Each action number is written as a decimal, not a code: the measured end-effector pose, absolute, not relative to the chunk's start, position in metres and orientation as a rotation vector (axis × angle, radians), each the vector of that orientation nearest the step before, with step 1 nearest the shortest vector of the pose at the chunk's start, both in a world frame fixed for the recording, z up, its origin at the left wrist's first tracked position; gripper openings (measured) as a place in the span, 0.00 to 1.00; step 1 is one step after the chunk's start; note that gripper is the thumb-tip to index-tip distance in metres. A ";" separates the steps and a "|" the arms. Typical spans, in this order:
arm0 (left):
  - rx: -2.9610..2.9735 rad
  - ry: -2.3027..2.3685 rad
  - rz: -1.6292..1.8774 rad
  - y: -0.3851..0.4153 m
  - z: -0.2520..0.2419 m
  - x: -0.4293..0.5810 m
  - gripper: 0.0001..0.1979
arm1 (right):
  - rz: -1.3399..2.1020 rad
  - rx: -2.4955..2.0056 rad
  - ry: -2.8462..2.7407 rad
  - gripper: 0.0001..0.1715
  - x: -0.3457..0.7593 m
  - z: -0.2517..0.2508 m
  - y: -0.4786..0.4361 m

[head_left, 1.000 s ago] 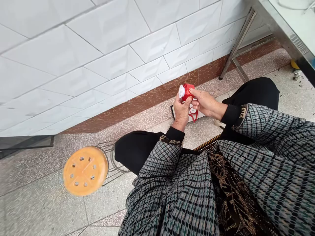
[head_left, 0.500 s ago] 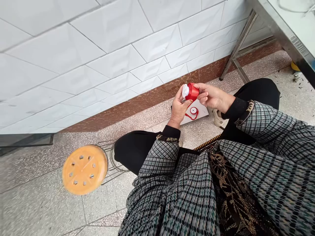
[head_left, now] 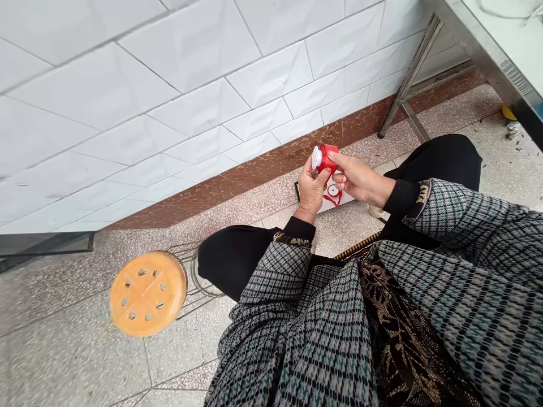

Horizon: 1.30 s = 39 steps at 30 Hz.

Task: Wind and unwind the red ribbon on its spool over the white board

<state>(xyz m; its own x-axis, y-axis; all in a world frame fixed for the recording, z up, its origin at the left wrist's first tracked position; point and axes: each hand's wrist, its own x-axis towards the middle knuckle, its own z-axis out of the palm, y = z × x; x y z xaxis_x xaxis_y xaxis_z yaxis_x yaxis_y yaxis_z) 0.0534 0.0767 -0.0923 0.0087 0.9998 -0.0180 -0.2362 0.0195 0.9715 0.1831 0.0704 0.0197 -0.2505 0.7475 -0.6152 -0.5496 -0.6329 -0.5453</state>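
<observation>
Between my hands, above the floor, is a spool of red ribbon [head_left: 327,157] with a white flanged end facing left. My left hand [head_left: 311,191] is closed around its lower left side, the thumb against the red roll. My right hand [head_left: 358,178] pinches the red ribbon at the right side, thumb on top and other fingers curled below. Beneath the hands, a second small white spool with loose red ribbon [head_left: 333,191] lies on a white flat board or box [head_left: 324,207], partly hidden by my hands.
A round orange stool [head_left: 146,294] with holes in its seat and wire legs stands to the left. At the upper right is a metal-legged table [head_left: 479,42]. A white tiled wall [head_left: 203,85] runs across the front. Something yellow [head_left: 508,112] lies under the table.
My right hand has moved slightly left, its thumb now further over the red roll. The spool has turned a little in my hands, and my left hand has shifted slightly right.
</observation>
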 end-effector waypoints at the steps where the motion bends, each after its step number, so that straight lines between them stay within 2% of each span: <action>1: 1.012 1.046 1.304 0.075 -0.092 0.056 0.39 | 1.932 -1.128 -0.284 0.13 0.181 0.019 0.068; 4: 1.029 1.049 1.308 0.075 -0.091 0.058 0.37 | 1.940 -1.128 -0.255 0.12 0.184 0.019 0.072; 8: 1.149 0.997 1.232 0.083 -0.094 0.048 0.40 | 2.096 -1.101 -0.181 0.04 0.205 0.020 0.091; 16: 1.168 0.968 1.191 0.086 -0.095 0.039 0.45 | 2.189 -1.047 -0.084 0.03 0.215 0.014 0.101; 23: 1.053 0.953 1.177 0.071 -0.083 0.049 0.50 | 2.093 -1.061 -0.158 0.05 0.215 0.016 0.101; 27: 0.997 0.962 1.157 0.068 -0.085 0.053 0.47 | 2.063 -1.087 -0.187 0.09 0.215 0.016 0.101; 31: 0.940 0.980 1.118 0.069 -0.093 0.056 0.41 | 2.107 -1.099 -0.173 0.06 0.214 0.016 0.100; 36: 1.090 0.966 1.209 0.079 -0.096 0.049 0.51 | 2.238 -1.082 -0.163 0.02 0.218 0.016 0.103; 39: 1.192 0.930 1.229 0.084 -0.095 0.042 0.54 | 2.316 -1.094 -0.169 0.03 0.222 0.016 0.106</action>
<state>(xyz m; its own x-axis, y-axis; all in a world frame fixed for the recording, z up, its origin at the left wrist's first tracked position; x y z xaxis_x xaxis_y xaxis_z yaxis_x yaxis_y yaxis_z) 0.0425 0.0839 -0.0954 0.1436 0.9860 0.0848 -0.1868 -0.0571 0.9807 0.2217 0.1059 0.0160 -0.5054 0.5416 -0.6717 -0.4384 -0.8317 -0.3408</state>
